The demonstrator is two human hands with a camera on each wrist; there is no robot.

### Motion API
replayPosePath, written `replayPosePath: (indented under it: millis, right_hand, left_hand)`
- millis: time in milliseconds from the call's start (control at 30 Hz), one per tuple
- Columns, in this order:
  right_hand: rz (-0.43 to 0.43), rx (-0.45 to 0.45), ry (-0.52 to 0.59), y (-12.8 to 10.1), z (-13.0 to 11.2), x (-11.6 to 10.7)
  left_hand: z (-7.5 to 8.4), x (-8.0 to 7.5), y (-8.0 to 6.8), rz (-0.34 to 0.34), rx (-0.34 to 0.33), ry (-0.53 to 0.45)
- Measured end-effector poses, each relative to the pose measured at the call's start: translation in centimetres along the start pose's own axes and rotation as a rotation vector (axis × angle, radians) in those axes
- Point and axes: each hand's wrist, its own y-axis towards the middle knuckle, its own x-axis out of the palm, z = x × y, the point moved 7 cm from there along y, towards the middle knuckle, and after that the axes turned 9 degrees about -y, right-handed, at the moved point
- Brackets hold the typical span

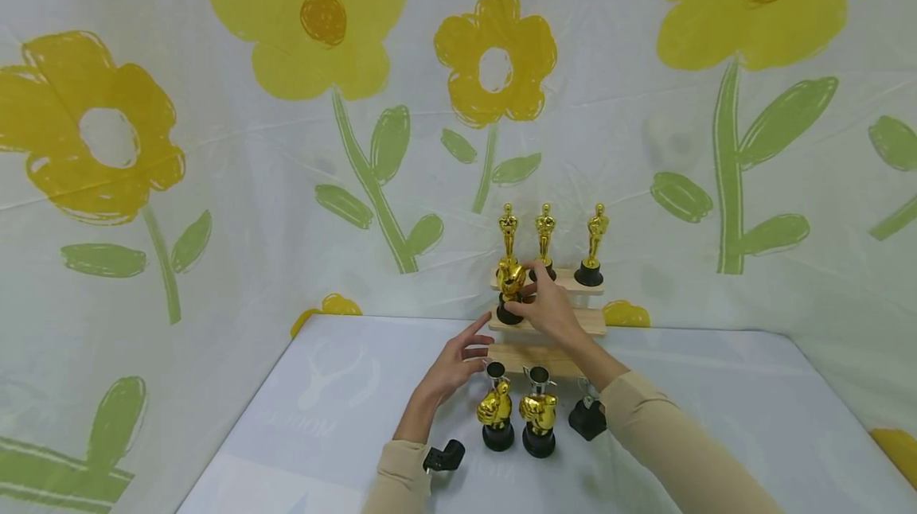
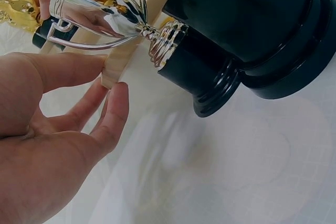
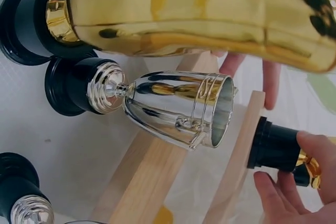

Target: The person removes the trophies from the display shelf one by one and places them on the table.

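My right hand [image 1: 550,309] holds a gold thumbs-up trophy [image 1: 511,282] by its black base [image 3: 278,146], upright at the left end of the middle step of a wooden display stand [image 1: 533,357]. In the right wrist view the base sits right at the plank's surface. My left hand [image 1: 450,365] is at the stand's left side; the left wrist view shows its thumb and fingers pinching the end of a plank [image 2: 112,72]. Close by that hand stands a silver cup trophy [image 2: 100,17] with a black base.
Three gold figure trophies [image 1: 597,231] stand on the top step. In front of the stand are two more gold thumbs-up trophies [image 1: 539,416], with silver cups [image 1: 496,371] behind them and another silver cup trophy [image 1: 589,417] to the right. A flower-printed cloth [image 1: 573,140] hangs behind the white table [image 1: 716,403].
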Motion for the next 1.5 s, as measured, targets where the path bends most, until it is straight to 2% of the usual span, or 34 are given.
replayPosePath:
  millis: [400, 633, 967, 1267, 1500]
  right_hand:
    - [-0.008, -0.016, 0.003, -0.24, 0.11, 0.02]
    - [-0.028, -0.015, 0.06, -0.4, 0.02, 0.29]
    - [-0.015, -0.014, 0.024, -0.72, -0.05, 0.38]
    - [-0.028, -0.027, 0.044, -0.93, -0.05, 0.36]
    - [-0.034, -0.053, 0.058, -0.96, -0.17, 0.36]
  left_hand:
    - [0.11, 0.0, -0.08, 0.022, -0.028, -0.009]
    - [0.13, -0.01, -0.02, 0.02, -0.026, -0.007]
    - [-0.2, -0.1, 0.08, 0.026, -0.035, -0.008]
    - [-0.15, -0.02, -0.01, 0.026, -0.039, -0.007]
    - [0.03, -0.02, 0.01, 0.009, -0.002, -0.017]
